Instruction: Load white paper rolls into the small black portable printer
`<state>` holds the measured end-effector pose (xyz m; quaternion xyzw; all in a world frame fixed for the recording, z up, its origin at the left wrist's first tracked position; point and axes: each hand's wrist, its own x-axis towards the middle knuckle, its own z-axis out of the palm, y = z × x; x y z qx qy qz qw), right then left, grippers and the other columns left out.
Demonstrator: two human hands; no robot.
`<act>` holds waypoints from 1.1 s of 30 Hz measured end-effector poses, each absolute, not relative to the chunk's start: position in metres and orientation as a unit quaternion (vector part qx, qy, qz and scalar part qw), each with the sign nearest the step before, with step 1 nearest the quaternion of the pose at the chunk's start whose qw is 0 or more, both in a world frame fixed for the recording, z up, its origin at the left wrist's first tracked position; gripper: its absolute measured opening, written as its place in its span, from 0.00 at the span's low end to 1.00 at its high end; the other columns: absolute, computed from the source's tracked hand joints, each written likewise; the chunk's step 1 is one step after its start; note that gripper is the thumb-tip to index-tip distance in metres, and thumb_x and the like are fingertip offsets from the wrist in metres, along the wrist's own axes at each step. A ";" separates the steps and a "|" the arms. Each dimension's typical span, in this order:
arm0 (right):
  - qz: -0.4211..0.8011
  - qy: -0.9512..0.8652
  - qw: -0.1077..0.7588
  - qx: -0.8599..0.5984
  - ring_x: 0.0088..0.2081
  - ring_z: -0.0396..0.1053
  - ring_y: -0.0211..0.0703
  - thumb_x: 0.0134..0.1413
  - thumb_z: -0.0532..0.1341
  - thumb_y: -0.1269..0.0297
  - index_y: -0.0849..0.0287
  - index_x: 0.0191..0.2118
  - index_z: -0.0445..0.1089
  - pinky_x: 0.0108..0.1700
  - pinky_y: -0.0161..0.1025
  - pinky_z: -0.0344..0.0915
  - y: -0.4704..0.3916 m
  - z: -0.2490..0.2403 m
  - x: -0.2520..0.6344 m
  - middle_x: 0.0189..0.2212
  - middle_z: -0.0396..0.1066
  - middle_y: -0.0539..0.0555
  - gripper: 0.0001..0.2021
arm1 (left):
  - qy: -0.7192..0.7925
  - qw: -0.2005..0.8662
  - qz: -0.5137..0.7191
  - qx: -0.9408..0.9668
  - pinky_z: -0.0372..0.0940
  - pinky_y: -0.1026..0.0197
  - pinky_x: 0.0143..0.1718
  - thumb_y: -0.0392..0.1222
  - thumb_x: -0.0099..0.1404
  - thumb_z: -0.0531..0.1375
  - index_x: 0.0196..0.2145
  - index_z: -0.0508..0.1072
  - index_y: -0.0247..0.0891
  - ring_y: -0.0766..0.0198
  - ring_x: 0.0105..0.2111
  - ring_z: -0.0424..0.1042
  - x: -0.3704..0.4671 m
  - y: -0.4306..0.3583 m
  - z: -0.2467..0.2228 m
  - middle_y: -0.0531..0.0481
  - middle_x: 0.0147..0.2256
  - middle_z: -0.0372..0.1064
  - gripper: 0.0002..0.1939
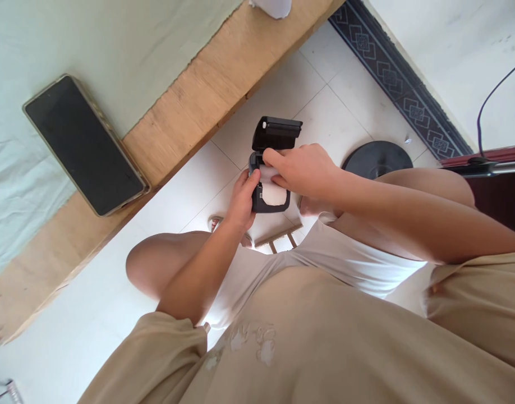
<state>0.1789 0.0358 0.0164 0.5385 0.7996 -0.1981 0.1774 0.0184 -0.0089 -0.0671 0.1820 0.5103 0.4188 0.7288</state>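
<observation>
A small black device (258, 206) with its lid (276, 132) flipped up is held above my lap. Inside its compartment lies a white paper roll (274, 192). My left hand (242, 201) grips the device's left side, thumb on the rim by the roll. From the right, my right hand (297, 168) reaches over the opening, its fingers bent onto the upper part of the roll and near the lid's hinge. Part of the roll is covered by those fingers.
A wooden table edge (190, 120) with a pale green cloth (127, 50) runs diagonally at the left, bearing a phone (84, 146). A white object (276, 7) sits at its top. A round black base (377, 159) stands on the tiled floor.
</observation>
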 end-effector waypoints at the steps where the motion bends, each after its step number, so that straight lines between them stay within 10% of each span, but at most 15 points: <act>1: -0.207 0.797 0.181 0.538 0.37 0.78 0.57 0.71 0.59 0.65 0.55 0.62 0.69 0.35 0.42 0.50 0.037 0.017 0.180 0.43 0.83 0.61 0.17 | 0.514 0.731 0.414 0.175 0.76 0.56 0.45 0.62 0.57 0.79 0.38 0.78 0.41 0.53 0.41 0.84 0.019 -0.010 -0.067 0.51 0.33 0.80 0.25; 7: -0.384 0.715 -0.011 0.585 0.37 0.74 0.50 0.52 0.65 0.66 0.53 0.54 0.68 0.39 0.42 0.62 0.045 0.018 0.208 0.41 0.82 0.53 0.22 | 0.546 0.730 0.396 0.111 0.76 0.55 0.45 0.60 0.59 0.77 0.38 0.77 0.40 0.51 0.43 0.84 0.024 -0.013 -0.072 0.48 0.34 0.82 0.23; 14: -0.587 0.516 -0.198 0.591 0.35 0.76 0.49 0.60 0.66 0.56 0.50 0.50 0.67 0.32 0.41 0.68 0.045 0.022 0.219 0.35 0.76 0.51 0.14 | 0.554 0.715 0.415 0.095 0.74 0.56 0.41 0.61 0.59 0.76 0.39 0.78 0.40 0.52 0.40 0.84 0.019 -0.011 -0.069 0.50 0.35 0.82 0.24; 25: -0.341 0.782 -0.338 0.397 0.52 0.74 0.48 0.62 0.64 0.66 0.50 0.47 0.63 0.57 0.47 0.72 0.081 0.069 0.147 0.48 0.75 0.52 0.11 | 0.565 0.708 0.414 0.089 0.76 0.53 0.44 0.61 0.57 0.76 0.39 0.79 0.41 0.50 0.42 0.85 0.017 -0.012 -0.052 0.50 0.34 0.82 0.23; 33: -0.172 0.846 -0.164 0.477 0.38 0.67 0.44 0.69 0.56 0.74 0.56 0.61 0.58 0.55 0.45 0.64 0.128 0.070 0.088 0.42 0.75 0.50 0.18 | 0.605 0.665 0.431 0.071 0.72 0.58 0.38 0.62 0.52 0.77 0.35 0.78 0.42 0.56 0.36 0.82 0.012 -0.004 -0.054 0.52 0.33 0.82 0.25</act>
